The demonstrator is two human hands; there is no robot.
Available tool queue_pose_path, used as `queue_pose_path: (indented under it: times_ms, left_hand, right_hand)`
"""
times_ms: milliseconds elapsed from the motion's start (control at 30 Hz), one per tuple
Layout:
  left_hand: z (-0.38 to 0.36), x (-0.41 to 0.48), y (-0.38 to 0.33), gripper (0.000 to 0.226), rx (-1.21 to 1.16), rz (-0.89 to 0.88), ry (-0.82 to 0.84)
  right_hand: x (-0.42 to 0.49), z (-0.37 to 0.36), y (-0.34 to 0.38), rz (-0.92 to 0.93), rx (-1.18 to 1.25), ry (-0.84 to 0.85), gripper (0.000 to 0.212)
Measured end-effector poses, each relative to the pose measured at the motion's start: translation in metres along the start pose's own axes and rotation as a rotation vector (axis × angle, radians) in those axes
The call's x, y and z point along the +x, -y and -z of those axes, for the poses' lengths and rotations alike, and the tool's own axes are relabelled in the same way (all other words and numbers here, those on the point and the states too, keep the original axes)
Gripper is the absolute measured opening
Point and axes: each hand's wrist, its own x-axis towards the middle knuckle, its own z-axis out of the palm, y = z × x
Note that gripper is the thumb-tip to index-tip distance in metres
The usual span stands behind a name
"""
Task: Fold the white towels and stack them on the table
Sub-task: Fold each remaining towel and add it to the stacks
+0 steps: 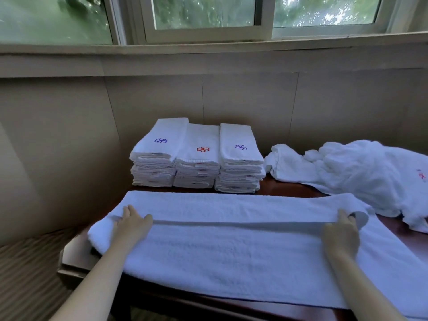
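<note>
Skew threatens: left hand [133,222] and right hand [342,231], well apart, each pinch the towel [231,253] fold; uneven pull misaligns edges, overhang may slide off the surface [291,188]

A towel [231,251] lies left to right across the near part of the table [76,258]. The left hand [133,222] sits on its left end, the right hand [341,230] on its right end. Behind it, by the far wall [254,107], three stacks of folded towels [196,158] stand side by side, touching. Right of them lies a heap of unfolded towels [359,172].
</note>
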Motion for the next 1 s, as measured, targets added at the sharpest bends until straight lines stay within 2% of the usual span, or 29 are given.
queue_pose_path:
  times_ms: [133, 267, 433, 500, 567, 633, 733, 800, 900, 967, 1000]
  left_hand:
    - [0.008, 0.007, 0.005, 0.066, 0.016, 0.024, -0.007]
    - [0.002, 0.004, 0.011, 0.068, 0.251, 0.046, -0.053]
    - [0.002, -0.016, -0.019, 0.061, 0.388, 0.222, -0.021]
    - [-0.010, -0.029, -0.054, 0.056, 0.416, 0.123, 0.026]
    - [-0.033, -0.048, -0.103, 0.056, 0.400, -0.106, 0.099]
    - [-0.060, -0.074, -0.155, 0.058, 0.334, -0.310, 0.206]
    - [-0.104, -0.110, -0.205, 0.056, 0.278, -0.495, 0.313]
    - [-0.126, -0.120, -0.210, 0.057, 0.329, -0.575, 0.239]
    - [-0.140, -0.116, -0.203, 0.059, 0.336, -0.588, 0.150]
    - [-0.142, -0.112, -0.203, 0.059, 0.332, -0.594, 0.152]
    - [-0.144, -0.112, -0.204, 0.059, 0.332, -0.598, 0.150]
  right_hand:
    - [0.004, -0.002, -0.002, -0.014, -0.036, 0.048, 0.038]
    - [0.005, -0.004, 0.001, -0.014, -0.094, 0.102, 0.028]
    - [0.000, -0.005, 0.007, -0.029, -0.131, 0.084, 0.027]
    - [-0.003, -0.004, 0.012, -0.014, -0.199, 0.094, 0.030]
    - [-0.008, -0.001, 0.015, 0.037, -0.285, 0.146, 0.032]
    - [-0.015, 0.001, 0.014, 0.091, -0.352, 0.242, 0.032]
    - [-0.022, 0.005, 0.002, 0.165, -0.452, 0.375, 0.040]
    - [-0.016, 0.014, -0.011, 0.123, -0.388, 0.401, 0.052]
    - [0.016, 0.037, -0.029, -0.057, -0.214, 0.371, 0.064]
    - [0.048, 0.051, -0.034, -0.135, -0.047, 0.337, 0.052]
    - [0.063, 0.057, -0.031, -0.168, 0.087, 0.326, 0.038]
